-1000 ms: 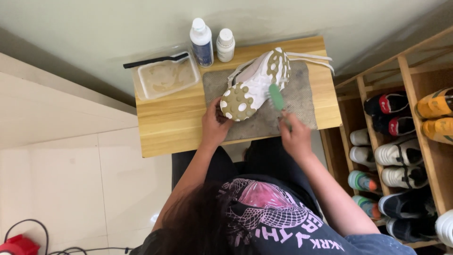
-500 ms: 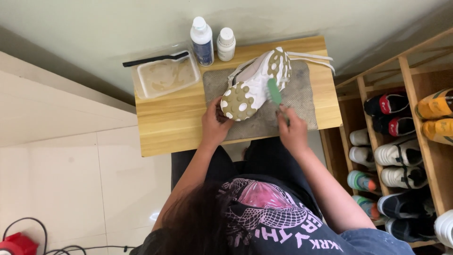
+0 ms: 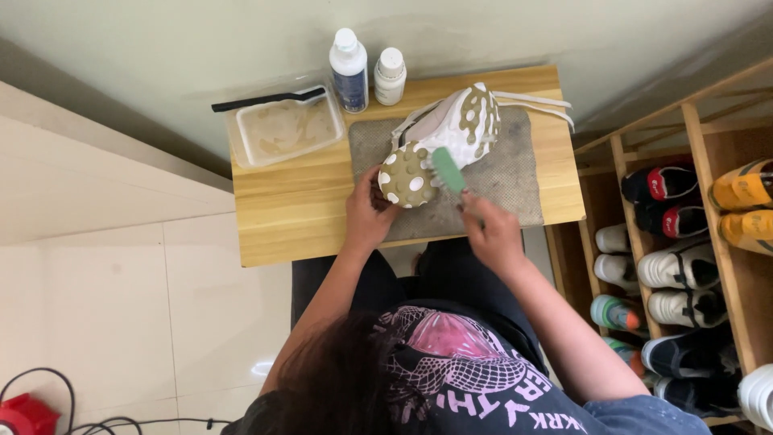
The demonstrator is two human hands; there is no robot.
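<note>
Right hand [image 3: 491,234] presses green brush [image 3: 448,169] against studded shoe [image 3: 439,141].

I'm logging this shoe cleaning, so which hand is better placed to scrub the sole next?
Probably the right hand: it holds the green brush with the head against the shoe sole. The left hand grips the heel, steadying it.

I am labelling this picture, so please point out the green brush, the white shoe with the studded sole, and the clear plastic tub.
green brush [image 3: 448,169], head view, on its green back.
white shoe with the studded sole [image 3: 408,175], head view, on the heel studs.
clear plastic tub [image 3: 239,147], head view, on its left rim.
</note>
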